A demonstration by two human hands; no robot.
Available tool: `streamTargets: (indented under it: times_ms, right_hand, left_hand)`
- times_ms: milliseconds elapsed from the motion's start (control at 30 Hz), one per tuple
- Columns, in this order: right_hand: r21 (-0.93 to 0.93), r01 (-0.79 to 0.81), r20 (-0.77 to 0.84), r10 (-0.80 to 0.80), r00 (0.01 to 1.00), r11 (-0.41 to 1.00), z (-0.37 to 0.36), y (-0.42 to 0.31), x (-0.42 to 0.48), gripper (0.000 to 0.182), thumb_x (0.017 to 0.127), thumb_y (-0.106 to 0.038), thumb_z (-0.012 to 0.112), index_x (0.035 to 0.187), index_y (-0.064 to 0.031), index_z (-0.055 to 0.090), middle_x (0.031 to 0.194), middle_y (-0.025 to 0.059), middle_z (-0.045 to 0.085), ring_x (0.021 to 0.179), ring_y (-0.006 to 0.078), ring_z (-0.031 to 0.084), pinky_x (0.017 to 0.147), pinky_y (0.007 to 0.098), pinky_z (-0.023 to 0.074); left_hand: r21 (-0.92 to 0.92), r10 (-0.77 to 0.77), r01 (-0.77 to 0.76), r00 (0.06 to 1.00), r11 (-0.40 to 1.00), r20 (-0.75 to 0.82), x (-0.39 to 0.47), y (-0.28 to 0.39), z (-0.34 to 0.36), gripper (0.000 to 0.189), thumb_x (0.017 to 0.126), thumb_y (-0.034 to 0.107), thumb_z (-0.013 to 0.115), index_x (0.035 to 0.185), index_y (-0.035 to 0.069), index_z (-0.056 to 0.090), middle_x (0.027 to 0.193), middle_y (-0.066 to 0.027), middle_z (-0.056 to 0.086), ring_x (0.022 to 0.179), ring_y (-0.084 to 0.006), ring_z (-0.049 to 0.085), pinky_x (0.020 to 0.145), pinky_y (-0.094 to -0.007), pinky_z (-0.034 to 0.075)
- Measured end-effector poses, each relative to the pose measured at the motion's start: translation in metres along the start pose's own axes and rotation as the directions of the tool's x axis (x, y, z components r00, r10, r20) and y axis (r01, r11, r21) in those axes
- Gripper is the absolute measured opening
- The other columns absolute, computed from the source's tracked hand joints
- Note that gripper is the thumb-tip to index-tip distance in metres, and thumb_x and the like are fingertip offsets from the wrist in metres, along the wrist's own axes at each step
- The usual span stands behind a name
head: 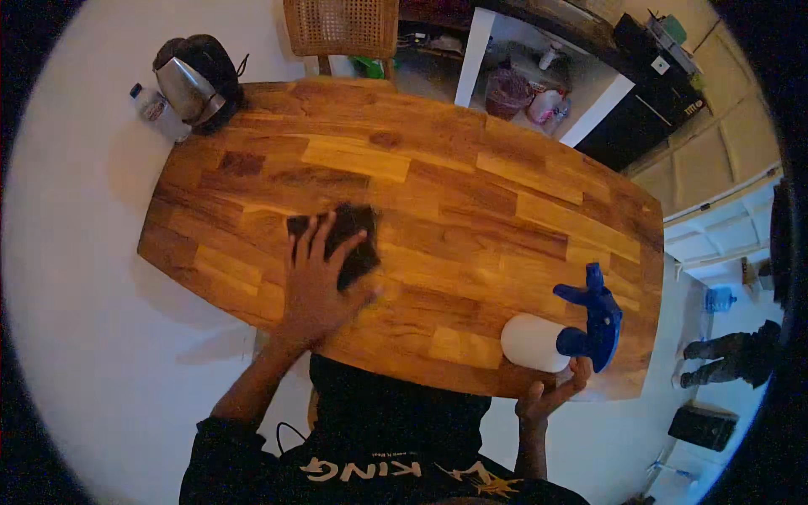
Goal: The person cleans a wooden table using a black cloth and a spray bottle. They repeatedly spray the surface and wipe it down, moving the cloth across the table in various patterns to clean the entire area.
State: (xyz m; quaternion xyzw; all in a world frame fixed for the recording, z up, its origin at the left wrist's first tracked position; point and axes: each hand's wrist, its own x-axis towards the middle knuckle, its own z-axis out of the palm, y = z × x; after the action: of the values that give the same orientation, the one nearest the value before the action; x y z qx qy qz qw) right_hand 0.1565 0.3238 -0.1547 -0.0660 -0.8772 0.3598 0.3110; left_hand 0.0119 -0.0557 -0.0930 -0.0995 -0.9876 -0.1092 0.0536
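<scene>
My left hand [319, 287] lies with spread fingers on a dark cloth [358, 252], holding it down on the wooden tabletop [442, 240]. The thumb is blurred. A white spray bottle [533, 342] with a blue trigger head [603, 328] stands near the table's right front edge. Beside it is my right hand [549, 394], thumb and fingers apart, at that edge. Its fingertips reach up to the bottle's neck and are partly hidden there; whether they touch it I cannot tell.
At the table's far left corner are a metal kettle [188, 91], a black object [218, 63] and a plastic bottle [158, 110]. A cane-backed chair [341, 28] stands behind the table. An open cabinet [543, 76] holds bags. Another person's legs [719, 356] appear far right.
</scene>
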Motion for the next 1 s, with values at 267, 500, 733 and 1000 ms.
streamTargets:
  times_ms: [267, 500, 733, 1000]
  right_hand:
    - [0.087, -0.159, 0.07, 0.154, 0.986, 0.983, -0.005, 0.001, -0.005, 0.099, 0.088, -0.077, 0.056, 0.144, 0.0, 0.028, 0.133, 0.0194, 0.038, 0.128, 0.0342, 0.039, 0.11, 0.0542, 0.0316]
    - [0.219, -0.195, 0.09, 0.179, 0.98, 0.956, -0.001, 0.0, -0.003, 0.102, 0.088, -0.073, 0.061, 0.148, 0.0006, 0.023, 0.136, 0.0193, 0.037, 0.131, 0.0348, 0.04, 0.11, 0.0545, 0.0347]
    - [0.188, -0.199, 0.005, 0.202, 0.979, 0.962, 0.002, -0.01, 0.004, 0.097, 0.088, -0.074, 0.062, 0.14, 0.0006, 0.03, 0.125, 0.014, 0.038, 0.121, 0.0294, 0.043, 0.103, 0.051, 0.0397]
    - [0.323, -0.287, -0.029, 0.313, 0.949, 0.902, 0.005, 0.006, -0.014, 0.089, 0.088, -0.07, 0.066, 0.133, -0.0004, 0.033, 0.124, 0.0154, 0.041, 0.117, 0.0286, 0.055, 0.093, 0.0417, 0.0533]
  left_hand:
    - [-0.237, 0.017, 0.012, 0.993, 0.972, 0.117, -0.026, 0.003, 0.003, 0.093, 0.088, 0.069, 0.061, 0.161, 0.018, 0.032, 0.166, -0.0152, 0.028, 0.155, -0.0377, 0.022, 0.122, -0.0633, 0.015]
    - [0.067, 0.072, -0.07, 0.997, 0.995, -0.018, 0.096, -0.037, 0.024, 0.085, 0.094, 0.058, 0.062, 0.16, 0.014, 0.031, 0.162, -0.0141, 0.036, 0.152, -0.0402, 0.027, 0.125, -0.0605, 0.013]
    - [0.138, -0.025, 0.068, 0.956, 0.988, -0.293, 0.24, -0.088, 0.057, 0.072, 0.1, 0.057, 0.053, 0.155, 0.01, 0.041, 0.156, -0.018, 0.045, 0.147, -0.0391, 0.037, 0.122, -0.0569, 0.024]
    - [0.032, 0.338, -0.336, 0.939, 0.941, -0.059, 0.136, -0.014, 0.039, 0.064, 0.098, 0.039, 0.062, 0.152, 0.011, 0.044, 0.152, -0.0166, 0.05, 0.144, -0.0384, 0.042, 0.12, -0.053, 0.032]
